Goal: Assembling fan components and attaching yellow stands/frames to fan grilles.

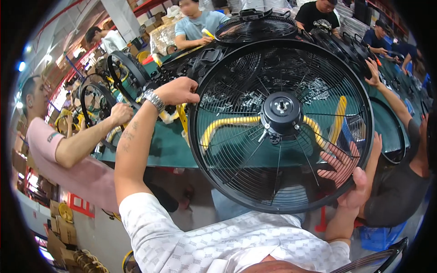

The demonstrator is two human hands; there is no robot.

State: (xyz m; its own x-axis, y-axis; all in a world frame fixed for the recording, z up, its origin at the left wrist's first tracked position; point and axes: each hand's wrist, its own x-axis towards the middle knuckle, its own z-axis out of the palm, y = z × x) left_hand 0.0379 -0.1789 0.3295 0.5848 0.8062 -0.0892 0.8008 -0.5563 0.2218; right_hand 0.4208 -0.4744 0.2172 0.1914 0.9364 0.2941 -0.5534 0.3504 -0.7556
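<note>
A large round black fan guard (241, 200) with thin wire rings stands tilted up before me, over the table edge. At its centre sits a black motor (281, 111) with a short shaft; no blades are on it. My left hand (180, 91), with a metal watch at the wrist, has its fingers curled on the upper left rim. At the lower right, my right hand (348, 175) holds the rim, its thumb outside and its fingers spread behind the wires. Through the wires show yellow curved tubes (227, 123) and a heap of small shiny metal parts (312, 88).
A green-topped table (170, 148) runs across. Another black fan guard (255, 29) lies beyond mine. Close on my left stands a person in pink (68, 145); on my right, one in dark clothes (396, 191) reaches over the table. A blue crate (380, 236) sits on the floor.
</note>
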